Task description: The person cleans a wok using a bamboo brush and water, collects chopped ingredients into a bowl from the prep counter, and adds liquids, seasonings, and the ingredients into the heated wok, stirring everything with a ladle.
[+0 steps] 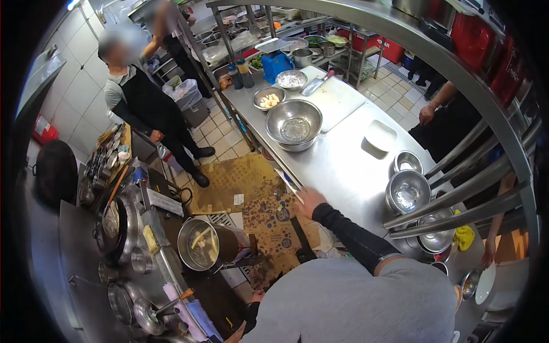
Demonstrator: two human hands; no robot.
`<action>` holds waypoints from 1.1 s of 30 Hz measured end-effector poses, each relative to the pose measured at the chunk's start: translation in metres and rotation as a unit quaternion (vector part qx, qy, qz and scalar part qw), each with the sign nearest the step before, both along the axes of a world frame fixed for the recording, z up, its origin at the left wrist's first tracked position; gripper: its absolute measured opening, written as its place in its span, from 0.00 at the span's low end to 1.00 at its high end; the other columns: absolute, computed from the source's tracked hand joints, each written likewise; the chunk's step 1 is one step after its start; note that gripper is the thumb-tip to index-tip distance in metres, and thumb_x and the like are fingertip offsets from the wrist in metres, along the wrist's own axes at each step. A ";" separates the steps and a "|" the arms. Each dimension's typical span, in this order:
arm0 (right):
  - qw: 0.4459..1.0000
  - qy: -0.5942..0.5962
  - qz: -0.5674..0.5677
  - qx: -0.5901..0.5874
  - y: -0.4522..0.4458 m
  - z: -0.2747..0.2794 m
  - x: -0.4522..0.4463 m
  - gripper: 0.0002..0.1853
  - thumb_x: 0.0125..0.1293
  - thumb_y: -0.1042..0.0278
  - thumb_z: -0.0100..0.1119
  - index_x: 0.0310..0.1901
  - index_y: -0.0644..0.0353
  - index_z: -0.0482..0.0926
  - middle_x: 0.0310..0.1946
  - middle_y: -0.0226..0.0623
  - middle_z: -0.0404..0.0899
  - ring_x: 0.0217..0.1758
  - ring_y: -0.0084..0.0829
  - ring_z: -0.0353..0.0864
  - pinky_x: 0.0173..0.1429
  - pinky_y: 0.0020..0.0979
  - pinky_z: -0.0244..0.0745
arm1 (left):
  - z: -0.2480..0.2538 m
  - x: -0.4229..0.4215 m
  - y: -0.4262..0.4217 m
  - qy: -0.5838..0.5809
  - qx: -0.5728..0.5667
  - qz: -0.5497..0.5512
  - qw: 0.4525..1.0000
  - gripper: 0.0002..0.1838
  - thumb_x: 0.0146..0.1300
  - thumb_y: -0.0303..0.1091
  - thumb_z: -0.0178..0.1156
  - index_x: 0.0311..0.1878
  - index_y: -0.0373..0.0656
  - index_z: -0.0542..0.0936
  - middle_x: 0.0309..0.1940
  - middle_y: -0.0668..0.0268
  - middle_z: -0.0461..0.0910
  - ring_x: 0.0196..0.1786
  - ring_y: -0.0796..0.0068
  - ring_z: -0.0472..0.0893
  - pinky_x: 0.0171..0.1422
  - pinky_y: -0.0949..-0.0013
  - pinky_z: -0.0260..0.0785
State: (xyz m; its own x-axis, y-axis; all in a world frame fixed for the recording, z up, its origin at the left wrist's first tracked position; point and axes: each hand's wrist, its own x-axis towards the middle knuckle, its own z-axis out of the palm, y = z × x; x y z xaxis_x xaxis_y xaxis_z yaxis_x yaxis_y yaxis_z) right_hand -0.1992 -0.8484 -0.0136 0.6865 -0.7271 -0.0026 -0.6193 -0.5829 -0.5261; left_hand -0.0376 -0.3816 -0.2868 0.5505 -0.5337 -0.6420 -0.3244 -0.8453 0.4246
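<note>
steel counter [343, 166]: large bowl [293, 123], white cutting board [341, 108], blue scale [275, 66]

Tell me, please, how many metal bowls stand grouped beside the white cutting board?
3: the large bowl nearest the camera, the bowl of pale yellow chunks beyond it, and the small bowl beside the knife.

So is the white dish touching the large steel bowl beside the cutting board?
Apart: the head view shows bare counter between the white dish and the large steel bowl.

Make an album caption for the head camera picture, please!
Busy kitchen: a hand beside a long metal table, with shiny bowls and a white cutting board on top.
</note>
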 end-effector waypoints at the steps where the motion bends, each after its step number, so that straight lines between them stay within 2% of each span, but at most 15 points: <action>1: 1.000 0.000 0.002 0.003 -0.002 -0.001 0.001 0.21 0.56 0.55 0.47 0.47 0.58 0.73 0.50 0.50 0.68 0.57 0.43 0.65 0.56 0.43 0.62 | 0.001 0.006 0.002 -0.001 0.001 0.013 1.000 0.17 0.54 0.45 0.54 0.41 0.43 0.77 0.36 0.59 0.79 0.42 0.63 0.77 0.45 0.65 0.68; 3: 0.993 0.093 -0.072 0.026 -0.001 -0.008 -0.001 0.18 0.56 0.56 0.51 0.44 0.57 0.75 0.63 0.47 0.48 0.66 0.46 0.46 0.63 0.50 0.48 | 0.016 0.009 0.003 -0.001 0.007 0.044 0.999 0.16 0.54 0.44 0.54 0.39 0.43 0.78 0.35 0.60 0.79 0.41 0.65 0.78 0.44 0.66 0.69; 4: 0.992 0.097 -0.067 0.031 0.002 -0.014 -0.007 0.18 0.56 0.56 0.51 0.44 0.57 0.75 0.63 0.47 0.48 0.66 0.46 0.46 0.63 0.50 0.48 | 0.053 0.009 -0.009 0.021 0.007 0.074 0.997 0.15 0.55 0.43 0.54 0.39 0.42 0.78 0.33 0.61 0.79 0.37 0.69 0.78 0.41 0.68 0.69; 5: 0.990 0.125 -0.034 -0.049 0.003 -0.022 -0.013 0.16 0.55 0.56 0.52 0.41 0.57 0.76 0.64 0.47 0.44 0.67 0.47 0.41 0.63 0.54 0.42 | 0.143 0.000 -0.047 0.042 0.006 0.105 0.994 0.14 0.55 0.42 0.54 0.38 0.42 0.78 0.31 0.63 0.79 0.33 0.72 0.78 0.38 0.70 0.70; 7: 0.976 0.144 -0.019 -0.162 0.007 -0.037 -0.011 0.14 0.53 0.56 0.54 0.33 0.57 0.79 0.66 0.47 0.39 0.68 0.48 0.35 0.64 0.56 0.35 | 0.134 0.004 -0.041 0.041 -0.027 0.143 0.988 0.14 0.56 0.41 0.54 0.38 0.41 0.78 0.29 0.64 0.78 0.30 0.74 0.77 0.34 0.71 0.69; 9: 0.979 0.151 -0.014 -0.135 0.008 -0.027 -0.010 0.14 0.53 0.56 0.53 0.35 0.56 0.79 0.66 0.46 0.39 0.68 0.47 0.35 0.64 0.57 0.35 | 0.125 0.005 -0.039 0.036 -0.061 0.180 0.981 0.13 0.56 0.40 0.54 0.37 0.40 0.78 0.27 0.65 0.77 0.26 0.77 0.75 0.31 0.73 0.68; 11: 0.975 0.189 -0.011 -0.113 0.009 -0.017 -0.010 0.18 0.55 0.52 0.49 0.40 0.55 0.79 0.66 0.44 0.38 0.69 0.46 0.35 0.64 0.57 0.35 | 0.118 0.006 -0.039 0.162 -0.107 0.252 0.948 0.14 0.56 0.40 0.54 0.37 0.40 0.78 0.27 0.65 0.77 0.28 0.77 0.76 0.32 0.73 0.68; 12: 0.976 0.184 -0.004 -0.114 0.007 -0.019 -0.010 0.18 0.55 0.52 0.49 0.40 0.55 0.79 0.66 0.44 0.38 0.69 0.46 0.35 0.64 0.57 0.35 | 0.123 0.003 -0.043 0.157 -0.108 0.259 0.947 0.14 0.56 0.40 0.54 0.37 0.40 0.78 0.27 0.65 0.77 0.28 0.77 0.76 0.32 0.73 0.68; 16: 0.976 0.101 -0.043 -0.189 0.003 -0.057 -0.004 0.15 0.47 0.55 0.57 0.33 0.54 0.80 0.66 0.45 0.37 0.69 0.49 0.35 0.64 0.58 0.34 | 0.110 -0.024 -0.036 0.042 -0.081 0.067 0.994 0.15 0.54 0.41 0.55 0.40 0.42 0.78 0.37 0.60 0.78 0.41 0.70 0.78 0.46 0.70 0.68; 17: 0.976 0.084 -0.046 -0.197 0.003 -0.065 -0.003 0.14 0.46 0.55 0.57 0.32 0.54 0.80 0.67 0.45 0.37 0.69 0.49 0.35 0.64 0.58 0.34 | 0.106 -0.032 -0.031 0.055 -0.071 0.095 0.991 0.16 0.54 0.42 0.55 0.41 0.43 0.78 0.38 0.59 0.78 0.42 0.67 0.77 0.48 0.69 0.68; 19: 0.989 0.120 -0.030 -0.080 0.012 -0.012 0.002 0.13 0.46 0.56 0.57 0.31 0.54 0.80 0.67 0.45 0.37 0.69 0.50 0.35 0.64 0.58 0.35 | 0.109 -0.037 -0.031 0.054 -0.074 0.174 0.980 0.16 0.54 0.43 0.54 0.41 0.43 0.78 0.39 0.59 0.78 0.43 0.64 0.76 0.49 0.67 0.67; 24: 0.976 0.161 0.008 -0.144 0.018 -0.022 0.000 0.15 0.48 0.56 0.56 0.37 0.51 0.79 0.66 0.48 0.37 0.69 0.50 0.35 0.64 0.56 0.37 | 0.126 -0.031 -0.025 0.023 -0.043 0.209 0.977 0.15 0.54 0.44 0.53 0.38 0.45 0.79 0.40 0.59 0.77 0.45 0.63 0.75 0.50 0.64 0.67; 30: 0.977 0.149 0.009 -0.151 0.015 -0.030 -0.001 0.14 0.47 0.56 0.57 0.36 0.51 0.79 0.66 0.48 0.37 0.68 0.51 0.34 0.64 0.56 0.38 | 0.144 -0.038 -0.018 0.000 0.068 0.091 0.993 0.19 0.56 0.50 0.53 0.32 0.42 0.79 0.29 0.58 0.79 0.36 0.61 0.78 0.44 0.63 0.68; 32: 0.978 0.138 -0.002 -0.158 0.014 -0.033 -0.005 0.14 0.47 0.56 0.58 0.35 0.51 0.79 0.66 0.48 0.36 0.69 0.51 0.34 0.64 0.56 0.38 | 0.143 -0.050 -0.016 0.064 0.072 0.208 0.973 0.17 0.55 0.47 0.54 0.30 0.41 0.79 0.29 0.57 0.79 0.36 0.62 0.78 0.43 0.63 0.68; 33: 0.977 0.155 0.008 -0.147 0.015 -0.024 -0.003 0.14 0.47 0.56 0.58 0.36 0.51 0.79 0.66 0.48 0.35 0.69 0.51 0.34 0.64 0.56 0.38 | 0.132 -0.057 -0.011 0.065 0.071 0.202 0.975 0.17 0.55 0.47 0.54 0.30 0.41 0.79 0.29 0.57 0.79 0.36 0.62 0.78 0.43 0.63 0.68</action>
State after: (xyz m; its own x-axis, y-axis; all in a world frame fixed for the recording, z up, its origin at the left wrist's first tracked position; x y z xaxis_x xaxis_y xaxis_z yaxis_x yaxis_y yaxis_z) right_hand -0.2025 -0.8330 -0.0373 0.6967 -0.7173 -0.0037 -0.7122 -0.6911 -0.1232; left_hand -0.0946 -0.3929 -0.1543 0.6059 -0.1909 -0.7723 0.0963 -0.9460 0.3095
